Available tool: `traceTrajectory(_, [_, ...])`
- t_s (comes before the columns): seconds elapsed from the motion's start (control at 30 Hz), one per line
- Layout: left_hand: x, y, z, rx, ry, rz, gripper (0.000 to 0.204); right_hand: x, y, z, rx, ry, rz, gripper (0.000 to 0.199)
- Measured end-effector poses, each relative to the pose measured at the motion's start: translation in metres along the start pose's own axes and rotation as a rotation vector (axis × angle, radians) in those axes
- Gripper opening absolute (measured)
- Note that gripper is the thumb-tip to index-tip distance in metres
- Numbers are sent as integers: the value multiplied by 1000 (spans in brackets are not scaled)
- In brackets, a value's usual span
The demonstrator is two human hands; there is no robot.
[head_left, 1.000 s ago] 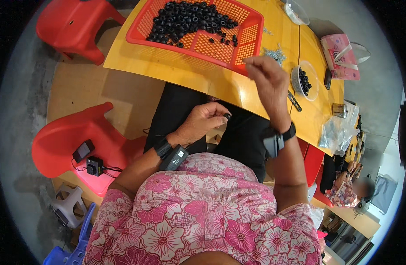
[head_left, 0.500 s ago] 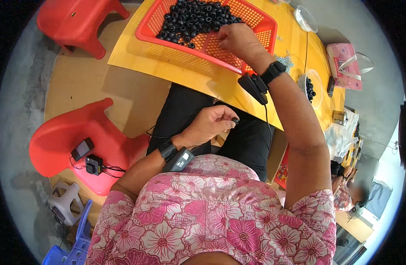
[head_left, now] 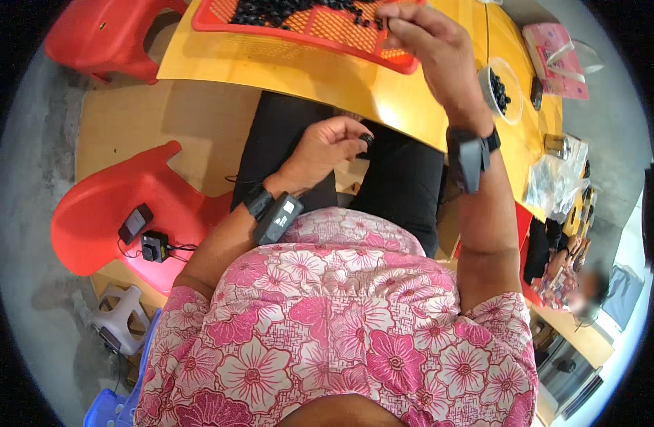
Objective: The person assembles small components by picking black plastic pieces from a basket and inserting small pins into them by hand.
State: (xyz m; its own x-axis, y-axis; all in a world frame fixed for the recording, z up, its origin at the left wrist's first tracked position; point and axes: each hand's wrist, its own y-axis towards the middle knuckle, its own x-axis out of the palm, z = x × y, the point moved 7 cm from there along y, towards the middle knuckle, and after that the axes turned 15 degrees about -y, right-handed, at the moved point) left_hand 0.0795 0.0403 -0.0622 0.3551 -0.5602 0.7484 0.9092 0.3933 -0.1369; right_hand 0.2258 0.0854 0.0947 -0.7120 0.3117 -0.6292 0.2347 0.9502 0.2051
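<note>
My left hand (head_left: 318,155) is over my lap, its thumb and fingertips pinching a small round black piece (head_left: 367,139). My right hand (head_left: 440,60) hangs above the right end of a red plastic basket (head_left: 305,40), thumb and fingers closed together. Whatever lies between those fingertips is too small to make out. Many small black ring-like pieces (head_left: 270,13) are heaped inside the basket, mostly toward its left, with a few loose ones close to my right fingertips. The far part of the basket is cut off by the picture's upper edge.
The basket stands on a yellow table (head_left: 234,62). Right of my right hand is a clear tub (head_left: 499,91) with black pieces; beyond it sits a pink bag (head_left: 554,60). A red chair (head_left: 120,206) holding small devices is at my left. Another person (head_left: 561,274) is far right.
My right hand has lifted out of the basket and moved right, its wrist turned. My left hand keeps its black piece. The view has shifted, so basket and table sit higher in the picture.
</note>
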Motion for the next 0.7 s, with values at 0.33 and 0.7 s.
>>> traceTrajectory(0.33, [3, 0, -8, -63, 47, -51, 18, 45, -158, 75, 468, 1048, 107, 17])
traceTrajectory(0.7, [6, -4, -11, -58, 143, 22, 16, 65, -179, 75, 514, 1033, 79, 18])
